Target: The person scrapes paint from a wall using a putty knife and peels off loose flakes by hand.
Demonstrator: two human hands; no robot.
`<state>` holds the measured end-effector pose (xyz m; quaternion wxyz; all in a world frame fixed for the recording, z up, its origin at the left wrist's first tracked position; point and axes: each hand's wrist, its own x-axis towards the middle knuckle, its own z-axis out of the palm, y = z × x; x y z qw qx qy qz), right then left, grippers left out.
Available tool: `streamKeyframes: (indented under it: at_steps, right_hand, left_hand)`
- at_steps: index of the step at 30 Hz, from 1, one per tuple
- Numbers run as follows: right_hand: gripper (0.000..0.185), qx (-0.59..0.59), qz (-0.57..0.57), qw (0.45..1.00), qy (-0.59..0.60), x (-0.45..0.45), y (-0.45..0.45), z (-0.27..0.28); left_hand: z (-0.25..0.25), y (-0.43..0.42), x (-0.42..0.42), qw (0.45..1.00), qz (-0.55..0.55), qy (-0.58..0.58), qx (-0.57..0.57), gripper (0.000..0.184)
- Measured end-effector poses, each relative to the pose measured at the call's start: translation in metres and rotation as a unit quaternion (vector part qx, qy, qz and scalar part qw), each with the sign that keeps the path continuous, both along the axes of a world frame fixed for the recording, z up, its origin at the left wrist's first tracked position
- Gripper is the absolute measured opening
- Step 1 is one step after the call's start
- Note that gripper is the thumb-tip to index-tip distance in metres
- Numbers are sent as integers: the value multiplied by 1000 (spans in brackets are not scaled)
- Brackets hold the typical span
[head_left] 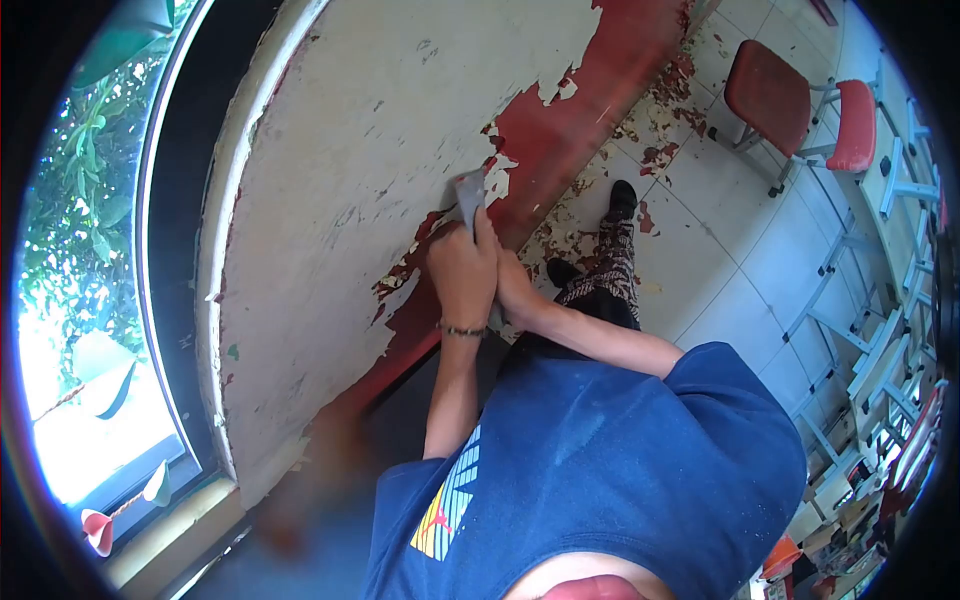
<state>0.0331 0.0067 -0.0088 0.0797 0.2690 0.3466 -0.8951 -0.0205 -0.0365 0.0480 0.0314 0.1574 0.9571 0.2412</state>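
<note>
1. Greenery point(92, 200) fills the window point(178, 250) beside a pale, scuffed wall point(330, 150).
2. Left hand point(462, 272) wraps the scraper point(470, 197), likely to steady it against the wall at the red paint's point(560, 115) ragged edge; it looks flat, grey, smudged.
3. Right hand point(513, 287) presses close alongside, perhaps adding force, its grip hidden.
4. Paint flakes point(658, 157) litter the tiles point(710, 280).

Navy short-sleeved T-shirt point(600, 460) with white-yellow-orange striped print point(448, 510), dark beaded bracelet point(462, 330) on left wrist, dark-and-pale patterned legwear point(612, 262), black shoes point(622, 200).
</note>
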Motion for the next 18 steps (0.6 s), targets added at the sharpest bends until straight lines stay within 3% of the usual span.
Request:
streamKeyframes:
  at_steps: [5, 6, 8, 12, 18]
  right_hand:
    - [64, -26, -21, 999, 0, -4, 4, -8]
    - [63, -1, 6, 1000, -24, 2, 3, 8]
    - [61, 1, 94, 995, -45, 6, 15, 29]
    - [62, -50, 93, 994, -13, 1, 12, 8]
    - [62, 10, 20, 999, -44, 0, 6, 13]
  left_hand:
    - [15, 16, -4, 994, -13, -11, -107, 45]
    - [6, 4, 3, 1000, 4, -21, -16, 44]
    - [4, 1, 3, 1000, 10, -12, 7, 48]
    - [1, 3, 0, 999, 19, 15, 38, 52]
    - [1, 5, 2, 997, 23, 15, 67, 50]
